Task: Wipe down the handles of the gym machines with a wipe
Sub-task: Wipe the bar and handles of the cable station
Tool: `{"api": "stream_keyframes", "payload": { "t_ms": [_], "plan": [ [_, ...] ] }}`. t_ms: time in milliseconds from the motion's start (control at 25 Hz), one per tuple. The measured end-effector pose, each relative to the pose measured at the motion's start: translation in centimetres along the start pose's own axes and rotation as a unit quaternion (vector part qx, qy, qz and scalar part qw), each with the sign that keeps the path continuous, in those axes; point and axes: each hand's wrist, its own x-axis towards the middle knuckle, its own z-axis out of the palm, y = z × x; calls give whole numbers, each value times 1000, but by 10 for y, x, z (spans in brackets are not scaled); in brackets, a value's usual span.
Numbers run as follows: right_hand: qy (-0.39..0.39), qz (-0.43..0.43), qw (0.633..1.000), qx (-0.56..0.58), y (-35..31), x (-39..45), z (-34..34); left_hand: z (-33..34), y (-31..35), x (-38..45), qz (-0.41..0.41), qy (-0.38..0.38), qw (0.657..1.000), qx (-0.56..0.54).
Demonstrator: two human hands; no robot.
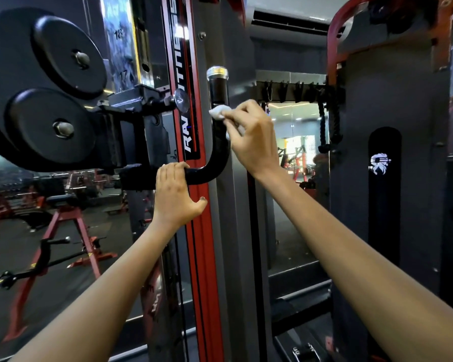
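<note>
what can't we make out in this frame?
- Wipe: mostly hidden in the head view behind the right hand; size and contact patch unclear.
- Handle: its horizontal part is covered by the left hand.
- Rail lettering: partly blocked by the handle and a glare spot.

The dark gym floor (24, 246) carries a red-framed bench stand (71, 223) at lower left, its splayed legs planted directly on it. A black bar (37, 267) lies low in front of that stand, though whether it rests on the floor itself or on a low rack cannot be told. The red-and-black upright of the cable machine (196, 231) runs down toward the floor, its foot cut off by the frame's lower edge.
</note>
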Motion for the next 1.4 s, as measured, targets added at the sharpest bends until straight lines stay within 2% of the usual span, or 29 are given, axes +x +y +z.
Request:
{"api": "stream_keyframes", "payload": {
  "t_ms": [160, 400, 520, 600, 680, 800, 960, 1040, 1280, 1320, 1400],
  "plan": [
    [6, -21, 998, -64, -22, -32, 14, -2, -5, 0, 22, -13, 1000, -16],
    [-110, -45, 977, -177, -54, -79, 41, -5, -15, 1, 30, -27, 996, -84],
    [-160, -103, 968, -162, -58, -84, 49, -6, -19, 2, 54, -34, 994, -87],
    [-178, -150, 961, -150, -47, -83, 37, -6, -19, 1, 40, -37, 995, -88],
    [-142, -146, 967, -152, -35, -76, 16, -7, -16, 0, 20, -38, 995, -86],
    [-77, -68, 984, -143, -26, -43, -6, -9, -10, 0, 9, -47, 997, -62],
    [6, 26, 998, -59, -13, 9, -2, -14, -5, 2, -6, -74, 996, -38],
    [10, 17, 999, -34, -12, 1, 5, -15, -4, 3, -14, -83, 996, -26],
    [-57, 20, 995, 80, -6, -65, 0, -17, 10, 3, -62, -86, 994, -4],
    [-53, 25, 994, 97, -1, -60, -2, -19, 12, 4, -71, -90, 993, -1],
    [4, 44, 993, 113, 10, -35, -7, -21, 17, 5, -95, -100, 990, 9]
  ]
}}
